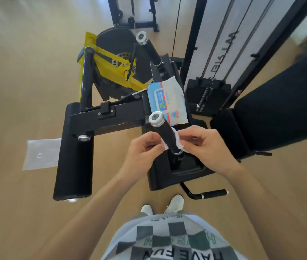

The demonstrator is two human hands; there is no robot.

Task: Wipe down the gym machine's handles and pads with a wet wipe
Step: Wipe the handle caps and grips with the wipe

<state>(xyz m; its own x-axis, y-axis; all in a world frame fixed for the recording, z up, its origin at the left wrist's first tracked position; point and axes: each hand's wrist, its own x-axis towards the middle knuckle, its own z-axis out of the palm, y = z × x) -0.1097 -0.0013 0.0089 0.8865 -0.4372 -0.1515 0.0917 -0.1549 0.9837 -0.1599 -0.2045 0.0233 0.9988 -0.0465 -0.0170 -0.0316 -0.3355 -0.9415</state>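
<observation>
A black handle (164, 135) with a silver end cap rises toward me from the gym machine. A white wet wipe (179, 142) is wrapped behind its lower part. My left hand (143, 149) pinches one end of the wipe on the left of the handle. My right hand (203, 142) pinches the other end on the right. A second black handle (149, 48) stands farther back. A long black roller pad (75, 162) lies at the left. The black seat pad (280, 113) is at the right.
A blue-and-white pack of wipes (167, 102) rests on the machine's arm pad behind the near handle. A yellow cam plate (111, 66) and weight stack (208, 91) stand beyond. A white sheet (41, 153) lies on the wooden floor. A low side handle (213, 194) sticks out near my shoes.
</observation>
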